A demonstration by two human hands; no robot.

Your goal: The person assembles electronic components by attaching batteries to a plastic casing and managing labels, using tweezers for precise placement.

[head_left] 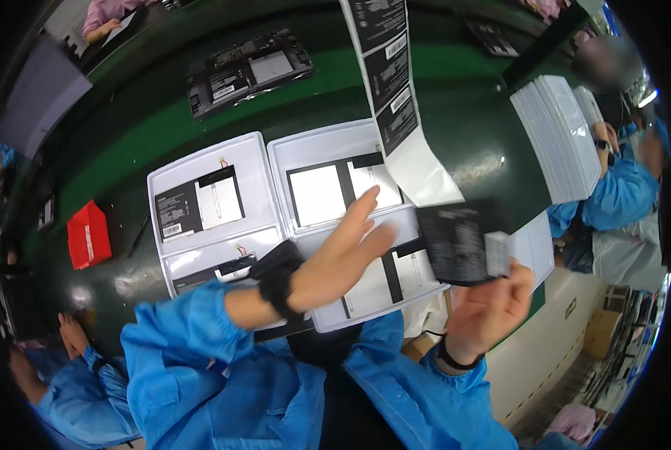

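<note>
My right hand (491,311) pinches the lower edge of a black printed label (461,244), blurred, with a white patch on it. My left hand (343,259) reaches over the middle tray with its fingers stretched out and holds nothing. Under it, a white plastic tray (275,169) holds flat battery packs (317,196) with white faces and black strips. Another white tray (152,184) to the left holds battery packs, one with a black label (178,210) on its left half. Above my hands hangs a strip of black labels (390,67) on white backing, its bare end (425,176) lowest.
A stack of white trays (553,139) stands at the right. Plastic-wrapped battery packs (249,71) lie farther back on the green and dark table. A red box (89,234) sits at the left. Co-workers in blue are at the right (621,195) and lower left (76,397).
</note>
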